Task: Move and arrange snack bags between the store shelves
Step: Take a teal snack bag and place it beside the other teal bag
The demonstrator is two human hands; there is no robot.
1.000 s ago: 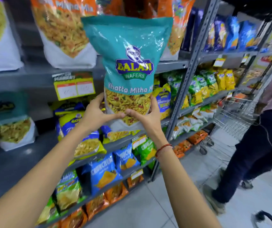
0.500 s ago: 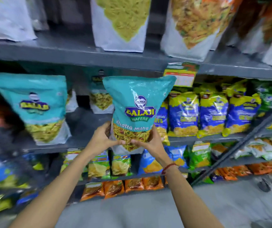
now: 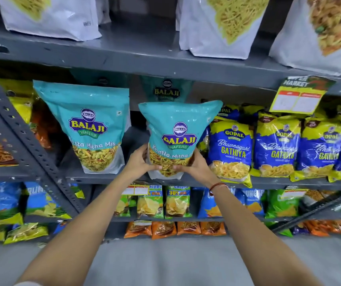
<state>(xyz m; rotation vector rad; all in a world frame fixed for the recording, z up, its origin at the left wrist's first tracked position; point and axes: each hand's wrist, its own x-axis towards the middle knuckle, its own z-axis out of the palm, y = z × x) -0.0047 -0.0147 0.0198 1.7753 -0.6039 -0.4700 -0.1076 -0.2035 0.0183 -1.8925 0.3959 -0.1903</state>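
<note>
1. Both hands are up at the middle shelf [image 3: 107, 178], holding a teal bag [image 3: 177, 129] upright.
2. Left hand [image 3: 139, 162] has its grip clamped on the bag's lower left edge, thumb across the front.
3. Right hand [image 3: 196, 165] is clamped on the lower right edge, red thread [image 3: 217, 185] at the wrist.
4. The bag's base sits at the shelf's front lip, between a matching bag [image 3: 91, 129] on the left and the blue Gathiya packs [image 3: 231, 147] on the right.
5. Another teal one [image 3: 166, 89] stands behind.
</note>
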